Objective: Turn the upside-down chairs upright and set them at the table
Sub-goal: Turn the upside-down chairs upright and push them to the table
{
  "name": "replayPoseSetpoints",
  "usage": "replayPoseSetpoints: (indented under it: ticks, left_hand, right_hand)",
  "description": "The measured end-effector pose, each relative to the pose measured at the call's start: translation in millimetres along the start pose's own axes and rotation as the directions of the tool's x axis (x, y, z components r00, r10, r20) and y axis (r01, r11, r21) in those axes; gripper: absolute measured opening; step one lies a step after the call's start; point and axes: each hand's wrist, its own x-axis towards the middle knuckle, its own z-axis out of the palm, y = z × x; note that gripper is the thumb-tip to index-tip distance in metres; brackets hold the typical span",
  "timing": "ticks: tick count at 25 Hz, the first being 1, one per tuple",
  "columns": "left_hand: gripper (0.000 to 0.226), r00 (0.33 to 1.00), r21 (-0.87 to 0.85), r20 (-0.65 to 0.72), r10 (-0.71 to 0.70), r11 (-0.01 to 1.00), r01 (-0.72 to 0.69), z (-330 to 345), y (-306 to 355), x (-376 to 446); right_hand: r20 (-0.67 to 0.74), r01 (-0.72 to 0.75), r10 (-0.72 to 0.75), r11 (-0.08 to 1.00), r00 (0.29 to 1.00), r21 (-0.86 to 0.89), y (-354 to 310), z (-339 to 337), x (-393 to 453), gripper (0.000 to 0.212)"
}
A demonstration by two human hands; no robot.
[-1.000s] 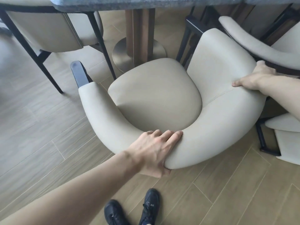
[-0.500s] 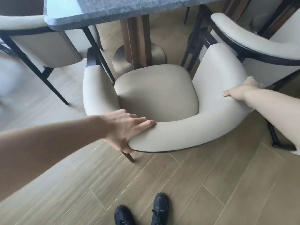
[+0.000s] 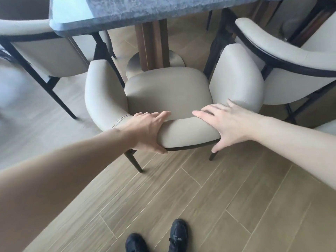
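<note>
Cream-upholstered chair, upright on the floor, facing the worktop between two seated neighbours. Left hand wrapped over the backrest, thumb beneath, for steering; right hand laid flat alongside, fingers spread, likely for pushing. Seat front near the pedestal, not yet tucked under.

Soft, even daylight fills the scene, with pale glare on the grey stone worktop. Edges bow from wide-angle distortion. The wood-plank floor looks slightly motion-blurred.
</note>
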Motion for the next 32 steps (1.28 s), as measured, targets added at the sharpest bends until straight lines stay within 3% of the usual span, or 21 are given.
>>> replayPoseSetpoints:
  ticks: [4, 8, 14, 23, 32]
  left_hand:
    - [0.086, 0.998, 0.108, 0.052, -0.026, 0.994, 0.020, -7, -3, 11]
    - [0.082, 0.999, 0.215, 0.047, 0.014, 0.976, -0.024, -15, -5, 20]
    - [0.079, 0.995, 0.251, 0.095, 0.036, 0.966, -0.059, -24, -1, 36]
    - [0.083, 0.999, 0.254, 0.044, 0.000, 0.967, -0.011, -49, -8, 87]
    - [0.085, 0.999, 0.277, 0.051, -0.007, 0.961, -0.008, -60, -27, 99]
  right_hand:
    - [0.000, -0.008, 0.008, 0.999, 1.000, -0.044, 8, 2, 8, 0.110]
    - [0.014, 0.054, -0.053, 0.993, 0.998, -0.109, 15, -2, 12, 0.097]
    - [0.028, 0.092, -0.089, 0.986, 0.996, -0.140, 37, 2, 16, 0.097]
    - [0.052, 0.059, -0.052, 0.988, 0.997, -0.140, 91, -22, 53, 0.096]
    - [0.051, 0.045, -0.040, 0.994, 0.998, -0.102, 95, -37, 73, 0.088]
